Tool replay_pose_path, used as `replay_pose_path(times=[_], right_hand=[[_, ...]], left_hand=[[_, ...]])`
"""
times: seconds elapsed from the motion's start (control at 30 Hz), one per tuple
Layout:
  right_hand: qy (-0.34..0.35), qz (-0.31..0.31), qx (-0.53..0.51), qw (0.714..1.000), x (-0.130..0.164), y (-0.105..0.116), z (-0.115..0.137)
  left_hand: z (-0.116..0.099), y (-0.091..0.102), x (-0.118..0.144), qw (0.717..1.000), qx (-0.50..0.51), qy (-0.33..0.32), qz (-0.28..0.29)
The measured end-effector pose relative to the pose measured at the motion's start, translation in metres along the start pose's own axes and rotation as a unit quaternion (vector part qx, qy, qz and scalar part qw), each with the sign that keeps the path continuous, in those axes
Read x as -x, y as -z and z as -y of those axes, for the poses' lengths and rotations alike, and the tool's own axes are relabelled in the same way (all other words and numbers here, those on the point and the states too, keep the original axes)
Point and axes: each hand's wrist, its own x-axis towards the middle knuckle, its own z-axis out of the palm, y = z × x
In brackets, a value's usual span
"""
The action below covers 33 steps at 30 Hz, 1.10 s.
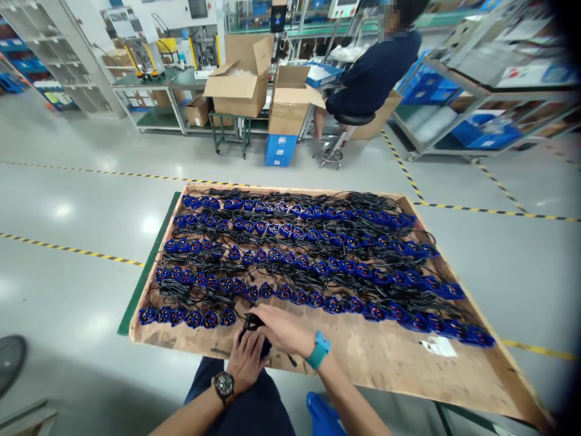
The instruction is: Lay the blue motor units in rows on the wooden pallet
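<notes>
A plywood board (390, 363) lies in front of me, covered with rows of blue round connectors (290, 260) on black cables. At the near left edge, my left hand (246, 360) and my right hand (284, 330) meet over one black cable bundle with a blue connector (252, 322). Both hands grip it, the right from above and the left from below. The nearest row of connectors ends just left of my hands. A dark watch sits on my left wrist, a teal band on my right.
A white paper slip (438, 346) lies on the board's near right. Beyond the board are open cardboard boxes (240, 79), a blue crate (280, 149), shelving racks, and a person seated on a stool (349, 121). Yellow-black floor tape runs around the area.
</notes>
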Motion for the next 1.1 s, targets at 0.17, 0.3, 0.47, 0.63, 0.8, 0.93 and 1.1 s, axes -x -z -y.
replay_pose_path(times=[0.17, 0.3, 0.47, 0.63, 0.8, 0.93, 1.1], right_hand=[[0.099, 0.038, -0.030, 0.994, -0.018, 0.008, 0.006], [0.061, 0.026, 0.076, 0.995, -0.045, -0.014, -0.014], [-0.011, -0.025, 0.180, 0.983, -0.053, -0.054, -0.021], [0.049, -0.059, 0.191, 0.979, -0.052, -0.075, -0.022], [0.065, -0.125, 0.187, 0.972, -0.042, -0.082, -0.044], [0.018, -0.255, 0.150, 0.955, -0.008, -0.093, -0.053], [-0.045, -0.241, 0.115, 0.963, 0.015, -0.092, -0.043]], left_hand=[[-0.002, -0.002, 0.008, 0.999, -0.032, 0.026, -0.032], [-0.002, -0.003, 0.005, 0.998, -0.014, 0.050, -0.021], [-0.006, -0.005, 0.002, 0.997, -0.008, 0.076, 0.005], [-0.010, -0.007, -0.002, 0.996, -0.007, 0.091, -0.006], [-0.009, -0.006, -0.012, 0.995, 0.013, 0.092, -0.025], [0.001, 0.009, -0.013, 0.998, 0.029, 0.048, -0.008], [0.017, 0.027, 0.001, 0.998, 0.060, -0.032, 0.011]])
